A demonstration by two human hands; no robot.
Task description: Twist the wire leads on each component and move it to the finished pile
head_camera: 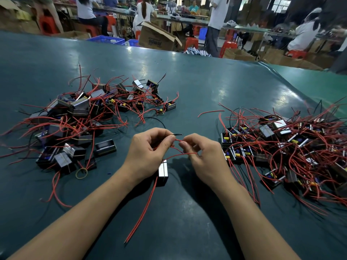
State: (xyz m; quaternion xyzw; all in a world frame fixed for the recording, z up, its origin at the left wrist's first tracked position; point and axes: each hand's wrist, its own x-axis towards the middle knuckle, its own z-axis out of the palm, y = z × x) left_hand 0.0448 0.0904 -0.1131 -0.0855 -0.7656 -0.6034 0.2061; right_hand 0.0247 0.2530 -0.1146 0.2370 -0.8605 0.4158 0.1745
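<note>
Loose leads: two red wires (142,209) trail from the component toward the camera, lying on the counter (187,212).
Component: small black block with silver top (162,170), on the counter between the wrists.
Left hand (148,149): grip pinching red and black leads (173,136).
Right hand (202,156): grip pinching the red lead end.
Left pile (80,117): tangled components, rubber band (81,173) just beside.
Right pile (285,147): more components.

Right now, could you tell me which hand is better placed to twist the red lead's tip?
The right hand, probably: its fingertips already pinch the red lead at its end, while the left hand grips the wires further back, steadying them above the component.
</note>
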